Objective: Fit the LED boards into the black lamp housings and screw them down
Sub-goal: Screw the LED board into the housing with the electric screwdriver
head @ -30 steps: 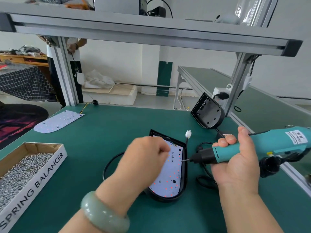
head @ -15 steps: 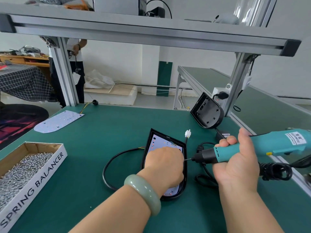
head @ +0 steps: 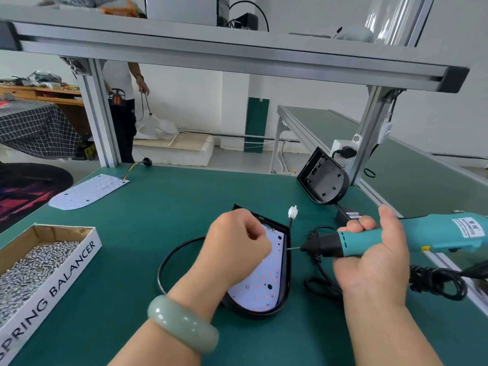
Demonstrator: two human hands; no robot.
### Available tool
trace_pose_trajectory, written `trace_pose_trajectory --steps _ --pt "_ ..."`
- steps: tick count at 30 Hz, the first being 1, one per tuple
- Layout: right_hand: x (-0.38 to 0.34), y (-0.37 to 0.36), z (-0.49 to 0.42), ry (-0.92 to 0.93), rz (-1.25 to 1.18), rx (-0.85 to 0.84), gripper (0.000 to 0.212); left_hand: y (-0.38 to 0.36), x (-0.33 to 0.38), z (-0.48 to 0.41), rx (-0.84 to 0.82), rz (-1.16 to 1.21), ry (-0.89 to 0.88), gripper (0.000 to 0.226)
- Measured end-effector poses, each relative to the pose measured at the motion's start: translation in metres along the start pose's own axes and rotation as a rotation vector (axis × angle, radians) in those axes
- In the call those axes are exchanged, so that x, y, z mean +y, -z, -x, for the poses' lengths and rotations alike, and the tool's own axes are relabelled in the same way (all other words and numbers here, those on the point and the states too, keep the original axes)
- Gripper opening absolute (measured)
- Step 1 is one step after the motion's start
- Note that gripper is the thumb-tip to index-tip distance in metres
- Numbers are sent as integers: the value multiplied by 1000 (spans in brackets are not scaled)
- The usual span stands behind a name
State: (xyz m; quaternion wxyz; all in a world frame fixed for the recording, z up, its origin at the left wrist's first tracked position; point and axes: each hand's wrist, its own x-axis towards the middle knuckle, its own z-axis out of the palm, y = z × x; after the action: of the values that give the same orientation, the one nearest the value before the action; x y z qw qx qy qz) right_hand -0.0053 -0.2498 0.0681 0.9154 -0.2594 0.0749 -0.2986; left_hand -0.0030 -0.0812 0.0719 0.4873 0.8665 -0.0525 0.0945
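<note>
1. My left hand (head: 237,247): fingers curled in a fist over the LED board (head: 264,283); I cannot tell whether it pinches anything.
2. My right hand (head: 369,262): clenched round the teal screwdriver (head: 435,232), bit pointing at the near housing's right rim.
3. LED board: seated in the black housing (head: 286,291) on the green table (head: 158,212).
4. Screw box (head: 39,260): at left.
5. Second housing (head: 322,180): propped tilted, far right.
6. Spare board (head: 87,191): far left.
</note>
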Motion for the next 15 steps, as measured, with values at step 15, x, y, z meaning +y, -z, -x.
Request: trace_pose_trajectory --steps 15 --pt "0 -7 10 -58 -136 -65 14 -3 2 20 -79 777 288 19"
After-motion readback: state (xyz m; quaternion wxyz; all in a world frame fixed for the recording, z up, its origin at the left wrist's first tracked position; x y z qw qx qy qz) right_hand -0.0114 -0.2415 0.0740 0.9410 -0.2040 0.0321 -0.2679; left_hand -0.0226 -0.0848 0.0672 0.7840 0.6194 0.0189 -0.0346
